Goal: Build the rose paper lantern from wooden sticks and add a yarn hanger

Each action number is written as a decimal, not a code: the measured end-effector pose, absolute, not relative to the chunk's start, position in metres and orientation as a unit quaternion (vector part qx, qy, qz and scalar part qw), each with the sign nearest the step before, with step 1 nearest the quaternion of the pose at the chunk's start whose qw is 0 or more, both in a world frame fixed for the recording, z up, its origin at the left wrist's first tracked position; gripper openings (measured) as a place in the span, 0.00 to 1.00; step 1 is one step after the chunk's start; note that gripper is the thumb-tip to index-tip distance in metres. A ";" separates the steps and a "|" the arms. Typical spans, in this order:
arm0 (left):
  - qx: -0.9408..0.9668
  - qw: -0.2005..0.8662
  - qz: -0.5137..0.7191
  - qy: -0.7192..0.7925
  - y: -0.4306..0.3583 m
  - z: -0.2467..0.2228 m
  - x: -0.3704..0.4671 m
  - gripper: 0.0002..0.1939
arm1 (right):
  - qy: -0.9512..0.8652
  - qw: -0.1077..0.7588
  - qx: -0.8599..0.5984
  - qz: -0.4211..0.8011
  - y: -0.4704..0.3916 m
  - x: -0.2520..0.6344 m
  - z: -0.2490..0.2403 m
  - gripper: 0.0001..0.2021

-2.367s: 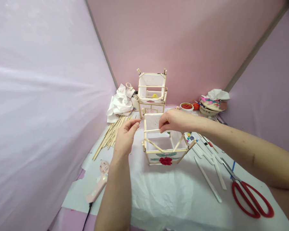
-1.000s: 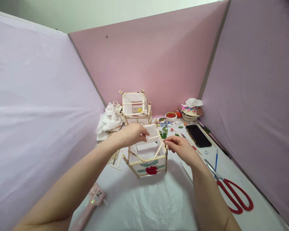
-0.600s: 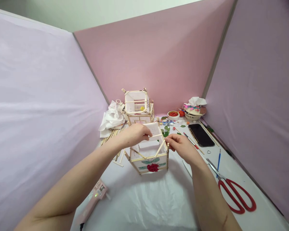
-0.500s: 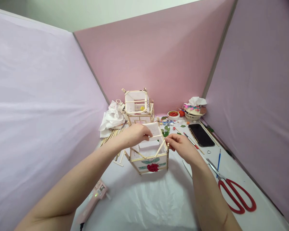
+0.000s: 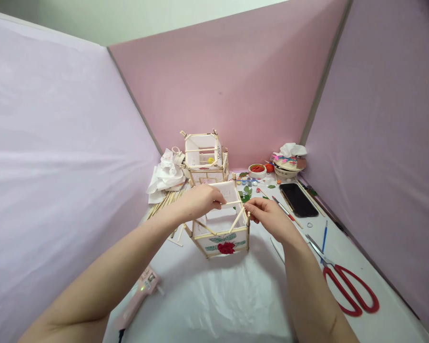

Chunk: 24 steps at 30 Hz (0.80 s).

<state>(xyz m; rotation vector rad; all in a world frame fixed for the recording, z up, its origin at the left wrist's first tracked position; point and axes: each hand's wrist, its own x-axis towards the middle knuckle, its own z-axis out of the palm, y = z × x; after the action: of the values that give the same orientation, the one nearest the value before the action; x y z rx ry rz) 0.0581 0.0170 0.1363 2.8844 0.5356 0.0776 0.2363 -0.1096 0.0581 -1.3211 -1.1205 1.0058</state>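
Note:
A box-shaped frame of pale sticks with white panels (image 5: 202, 244) stands mid-table, with a red flower (image 5: 226, 248) and green leaf shapes on its front. My left hand (image 5: 208, 197) reaches over its far left part, fingers closed on one end of a thin stick (image 5: 233, 204) lying across the open top. At the right side of the frame, my right hand (image 5: 260, 209) pinches the other end near the corner. Short sticks cross the front corners of the top diagonally.
Another stick frame (image 5: 202, 166) stands behind. White tissue (image 5: 167, 174) and loose sticks lie left, a pink glue gun (image 5: 137, 297) front left. At right are a phone (image 5: 299, 200), a pen (image 5: 283, 208), red-handled scissors (image 5: 352, 288), a blue brush (image 5: 325, 238) and bowls (image 5: 286, 173).
Almost nothing differs. The stick's right end now sits slightly closer to the frame's right edge, and the whole view has shifted a little.

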 end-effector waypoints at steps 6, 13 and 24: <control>0.981 0.101 0.005 0.168 0.017 0.139 0.059 0.11 | -0.464 0.536 -0.565 0.423 -0.111 0.237 0.058 0.14; 0.943 0.145 0.191 0.232 0.018 0.161 0.022 0.11 | -0.468 0.549 -0.574 0.387 -0.110 0.242 0.053 0.14; 0.673 0.380 0.441 0.456 -0.030 0.108 -0.046 0.18 | -0.541 0.568 -0.591 0.189 -0.111 0.243 0.081 0.09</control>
<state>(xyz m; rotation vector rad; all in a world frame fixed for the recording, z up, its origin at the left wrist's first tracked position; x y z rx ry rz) -0.0456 -0.0297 0.1084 1.7185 1.1632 1.1263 0.2434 -0.1106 0.0808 -1.3876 -1.2699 0.4443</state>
